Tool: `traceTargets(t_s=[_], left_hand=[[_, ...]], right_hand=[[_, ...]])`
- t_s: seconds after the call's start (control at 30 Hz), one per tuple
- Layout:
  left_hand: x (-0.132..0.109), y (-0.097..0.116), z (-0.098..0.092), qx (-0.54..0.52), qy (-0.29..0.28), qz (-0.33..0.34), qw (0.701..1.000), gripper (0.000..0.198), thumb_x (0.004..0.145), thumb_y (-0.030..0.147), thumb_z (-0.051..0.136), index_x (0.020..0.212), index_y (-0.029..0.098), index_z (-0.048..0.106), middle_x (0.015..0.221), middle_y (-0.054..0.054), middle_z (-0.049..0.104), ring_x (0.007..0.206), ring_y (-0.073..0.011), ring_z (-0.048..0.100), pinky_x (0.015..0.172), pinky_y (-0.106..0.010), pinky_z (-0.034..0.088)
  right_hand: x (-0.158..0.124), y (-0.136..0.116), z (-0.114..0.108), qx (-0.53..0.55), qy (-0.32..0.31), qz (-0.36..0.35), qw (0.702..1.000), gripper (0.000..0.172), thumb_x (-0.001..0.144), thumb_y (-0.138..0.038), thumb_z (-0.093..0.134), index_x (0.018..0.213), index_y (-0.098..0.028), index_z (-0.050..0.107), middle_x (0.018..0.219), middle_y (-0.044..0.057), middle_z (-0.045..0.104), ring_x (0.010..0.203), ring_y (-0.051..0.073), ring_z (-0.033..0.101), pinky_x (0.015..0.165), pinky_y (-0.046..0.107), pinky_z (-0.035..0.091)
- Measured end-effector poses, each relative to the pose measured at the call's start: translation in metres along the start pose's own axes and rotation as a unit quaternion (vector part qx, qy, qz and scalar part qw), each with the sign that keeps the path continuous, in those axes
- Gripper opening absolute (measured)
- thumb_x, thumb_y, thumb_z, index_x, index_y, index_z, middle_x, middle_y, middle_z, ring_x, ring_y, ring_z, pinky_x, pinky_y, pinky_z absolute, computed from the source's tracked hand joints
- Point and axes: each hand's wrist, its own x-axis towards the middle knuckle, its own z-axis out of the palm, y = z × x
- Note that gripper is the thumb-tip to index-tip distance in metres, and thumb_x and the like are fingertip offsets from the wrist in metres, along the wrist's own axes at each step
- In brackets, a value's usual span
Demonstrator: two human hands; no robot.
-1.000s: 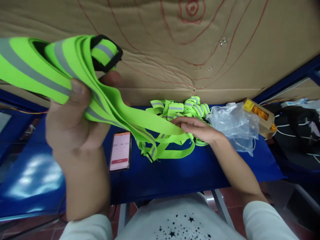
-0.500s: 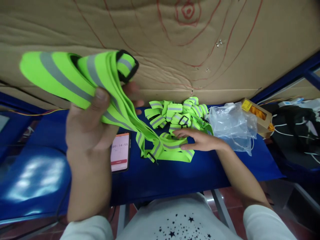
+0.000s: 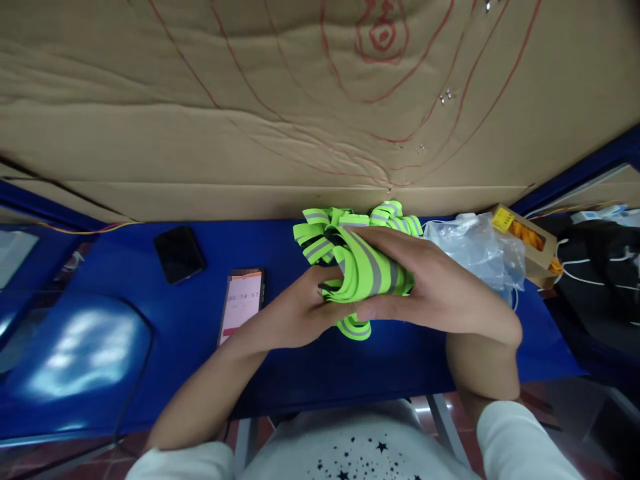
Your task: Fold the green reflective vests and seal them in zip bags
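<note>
where the right hand [image 3: 431,280] grips, strap [image 3: 364,268] is hidden.

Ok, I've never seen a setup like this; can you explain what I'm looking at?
There's no machine here: a person is working with two bare hands. A single head-worn camera, looking forward and down, takes the view. The left hand and right hand together hold a folded bundle of neon-green fabric straps with grey stripes above a blue table. Behind it lies a pile of similar straps. On the person's left are a phone with a lit pinkish screen and a flat black rectangular object; on the right, a crumpled clear plastic bag and a brown cardboard box.
</note>
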Motion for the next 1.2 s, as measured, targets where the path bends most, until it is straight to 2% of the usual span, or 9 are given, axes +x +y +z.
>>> traceTargets(t_s=[0.13, 0.27, 0.4, 0.47, 0.53, 0.73, 0.97, 1.07, 1.2], left_hand=[[0.0, -0.002, -0.002, 0.005, -0.017, -0.006, 1.0, 0.033, 0.094, 0.045, 0.071, 0.08, 0.014, 0.07, 0.074, -0.002, 0.07, 0.069, -0.0137, 0.062, 0.065, -0.022, 0.053], [0.004, 0.0, -0.005, 0.0, 0.01, -0.013, 1.0, 0.023, 0.092, 0.036, 0.075, 0.083, 0.015, 0.069, 0.079, -0.001, 0.073, 0.073, -0.0139, 0.066, 0.067, -0.021, 0.055], [0.01, -0.003, -0.006, -0.161, -0.09, -0.129, 0.974, 0.022, 0.094, 0.03, 0.073, 0.109, 0.015, 0.071, 0.102, -0.008, 0.08, 0.098, -0.0221, 0.077, 0.089, -0.034, 0.063], [0.012, -0.009, -0.007, -0.208, -0.14, -0.175, 0.952, 0.024, 0.096, 0.032, 0.07, 0.111, 0.013, 0.072, 0.103, -0.012, 0.081, 0.101, -0.0249, 0.078, 0.094, -0.04, 0.063], [0.013, -0.017, -0.007, -0.206, -0.148, -0.194, 0.948, 0.025, 0.096, 0.032, 0.071, 0.11, 0.012, 0.073, 0.104, -0.013, 0.081, 0.1, -0.0246, 0.078, 0.094, -0.04, 0.063], [0.013, -0.019, -0.007, -0.165, -0.154, -0.178, 0.958, 0.025, 0.097, 0.034, 0.069, 0.111, 0.014, 0.075, 0.101, -0.011, 0.081, 0.094, -0.0225, 0.079, 0.088, -0.034, 0.064], [0.013, -0.009, -0.011, -0.104, -0.118, -0.128, 0.979, 0.022, 0.099, 0.033, 0.065, 0.101, 0.015, 0.076, 0.098, -0.01, 0.082, 0.095, -0.021, 0.078, 0.088, -0.031, 0.063], [0.014, -0.013, -0.012, -0.101, -0.092, -0.127, 0.983, 0.022, 0.099, 0.031, 0.065, 0.109, 0.015, 0.075, 0.105, -0.01, 0.082, 0.1, -0.0225, 0.078, 0.091, -0.033, 0.062], [0.018, -0.028, -0.013, -0.105, -0.091, -0.102, 0.985, 0.017, 0.093, 0.029, 0.074, 0.102, 0.015, 0.078, 0.105, -0.01, 0.081, 0.1, -0.0235, 0.078, 0.089, -0.032, 0.062]], right_hand=[[0.0, -0.002, 0.005, -0.021, -0.035, 0.007, 0.999, 0.088, 0.089, -0.054, 0.076, 0.162, -0.028, 0.035, 0.159, 0.006, 0.052, 0.143, 0.026, 0.055, 0.118, 0.04, 0.048], [0.006, 0.0, 0.013, -0.018, -0.016, 0.007, 1.0, 0.065, 0.097, -0.053, 0.066, 0.152, -0.024, 0.049, 0.15, 0.008, 0.06, 0.138, 0.024, 0.057, 0.115, 0.038, 0.048], [0.013, 0.009, 0.018, 0.023, 0.063, 0.007, 0.998, 0.032, 0.095, -0.048, 0.07, 0.105, -0.017, 0.072, 0.104, 0.007, 0.073, 0.096, 0.02, 0.069, 0.084, 0.031, 0.054], [0.014, 0.012, 0.016, 0.06, 0.075, 0.045, 0.994, 0.031, 0.093, -0.047, 0.073, 0.085, -0.017, 0.069, 0.078, 0.001, 0.067, 0.072, 0.014, 0.061, 0.068, 0.026, 0.047], [0.013, 0.014, 0.011, 0.106, 0.086, 0.091, 0.986, 0.033, 0.09, -0.047, 0.076, 0.082, -0.016, 0.069, 0.073, -0.002, 0.065, 0.066, 0.011, 0.056, 0.061, 0.024, 0.043], [0.02, 0.035, 0.013, 0.281, 0.016, 0.148, 0.948, 0.039, 0.095, -0.056, 0.065, 0.11, -0.02, 0.072, 0.093, 0.001, 0.073, 0.076, 0.014, 0.065, 0.065, 0.025, 0.052], [0.034, 0.054, 0.036, 0.113, 0.092, 0.103, 0.984, 0.028, 0.101, -0.045, 0.06, 0.111, -0.021, 0.07, 0.106, 0.004, 0.073, 0.093, 0.017, 0.069, 0.081, 0.029, 0.056], [0.031, 0.045, 0.031, 0.103, 0.012, 0.06, 0.993, 0.039, 0.106, -0.048, 0.047, 0.118, -0.021, 0.072, 0.118, 0.007, 0.076, 0.108, 0.021, 0.071, 0.093, 0.034, 0.056], [0.027, 0.037, 0.033, 0.007, -0.066, 0.059, 0.996, 0.064, 0.093, -0.059, 0.066, 0.141, -0.016, 0.062, 0.139, 0.014, 0.068, 0.127, 0.03, 0.066, 0.105, 0.043, 0.053]])
